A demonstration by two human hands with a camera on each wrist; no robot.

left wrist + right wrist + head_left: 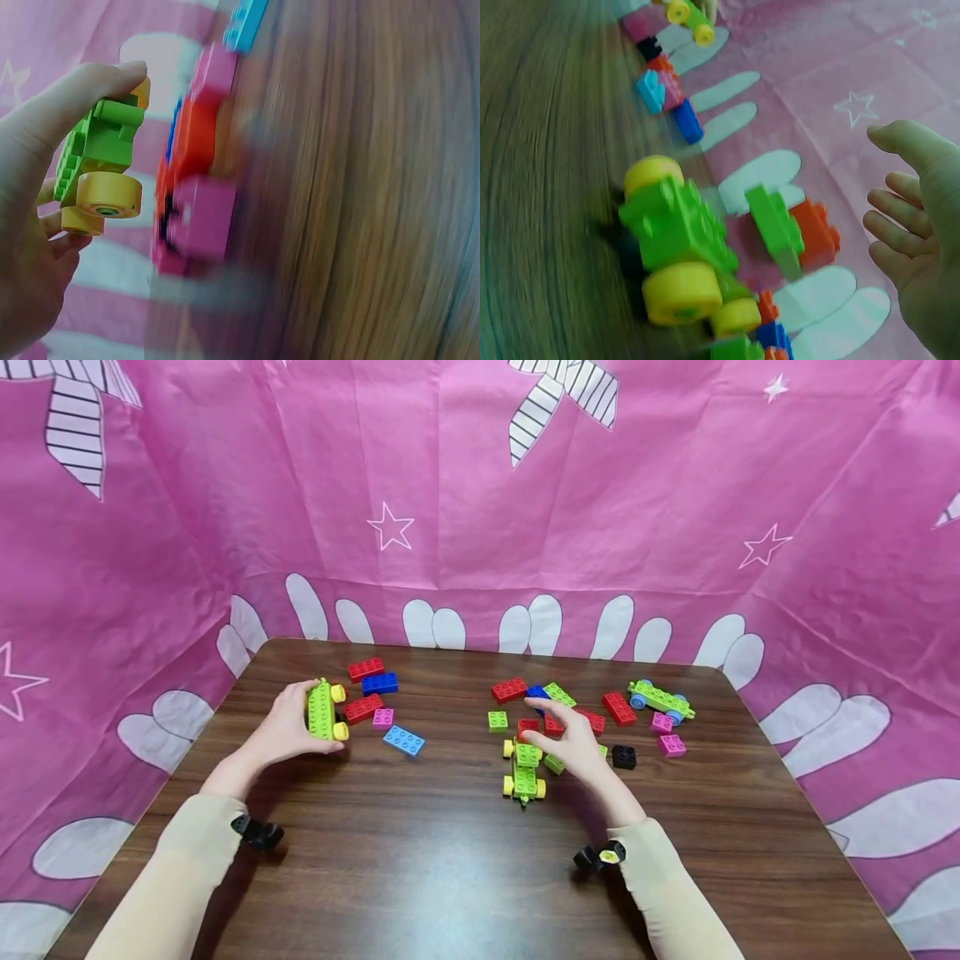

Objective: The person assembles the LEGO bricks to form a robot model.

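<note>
My left hand (279, 723) grips a lime-green toy car base (320, 713) with yellow wheels, thumb on one end and fingers round the other. In the left wrist view this car base (109, 142) is held above the table. My right hand (577, 747) holds nothing; its thumb and fingers are spread beside a second green car base (525, 787) with yellow wheels. A green brick (776, 229) and a red brick (815, 232) rise over that car's far end. In the right wrist view the hand (937, 247) is apart from the bricks.
Red, dark blue and pink bricks and a light blue brick (403, 741) lie right of my left hand. Behind my right hand are more loose bricks, a black brick (623, 757) and a green car base (662, 700) with blue wheels. A pink curtain (465, 485) surrounds the table (420, 860).
</note>
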